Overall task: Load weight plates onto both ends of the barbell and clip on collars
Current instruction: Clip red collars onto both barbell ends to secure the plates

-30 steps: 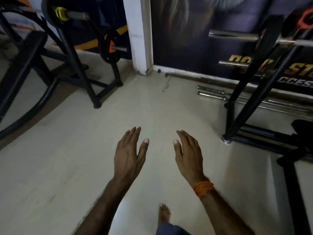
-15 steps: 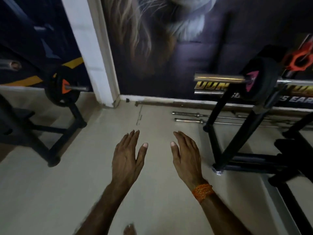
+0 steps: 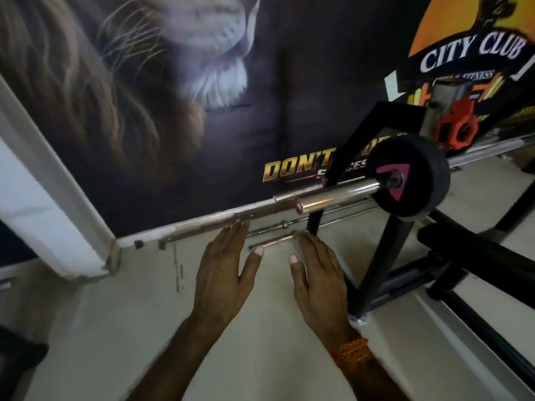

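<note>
While the left hand and right hand hover with fingers straight, holding nothing, the racked barbell runs left-right beyond them, sleeve end apparently nearer the right hand.

barbell far end cut off, slogan partly hidden

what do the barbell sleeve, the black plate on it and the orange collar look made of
Barbell sleeve: polished chrome-like metal, given its mirror-bright reflections. Black plate: matte, rounded edges, no glare, so probably rubber-coated; core hidden. Orange collar: likely moulded plastic, from its even colour and chunky ribbed shape, though blurred.
</note>
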A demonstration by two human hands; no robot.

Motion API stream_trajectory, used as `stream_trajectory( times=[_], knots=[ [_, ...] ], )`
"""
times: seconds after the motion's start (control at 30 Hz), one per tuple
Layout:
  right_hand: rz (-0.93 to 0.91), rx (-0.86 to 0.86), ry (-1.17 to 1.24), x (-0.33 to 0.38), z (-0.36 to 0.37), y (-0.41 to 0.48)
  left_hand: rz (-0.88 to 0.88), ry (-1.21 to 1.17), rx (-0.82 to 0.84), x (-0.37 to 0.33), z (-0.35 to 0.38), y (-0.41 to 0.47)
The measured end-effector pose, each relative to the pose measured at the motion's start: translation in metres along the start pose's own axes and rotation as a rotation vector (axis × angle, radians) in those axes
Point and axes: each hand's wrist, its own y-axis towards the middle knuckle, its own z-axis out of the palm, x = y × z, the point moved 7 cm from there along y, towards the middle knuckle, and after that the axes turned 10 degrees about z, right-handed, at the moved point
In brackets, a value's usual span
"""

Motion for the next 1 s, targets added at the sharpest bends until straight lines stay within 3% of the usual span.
stream_trajectory(
  times=[0.23, 0.7, 0.87, 1.0],
  knots=[
    [0.154, -0.179, -0.072, -0.012, -0.008, 0.081, 0.237, -0.226, 0.144, 0.004, 0.051, 0.135],
    [0.519, -0.624, -0.325, -0.046, -0.086, 0.184, 0.859, -0.377, 0.384, -0.110, 0.176, 0.336],
    [0.627, -0.640, -0.343, -0.078, -0.130, 0.220, 0.982, -0.281, 0.399, -0.168, 0.221, 0.382],
    [0.695, -0.582, -0.302, -0.097, -0.177, 0.268, 0.904, -0.372, 0.491, -0.199, 0.244, 0.403]
  ],
)
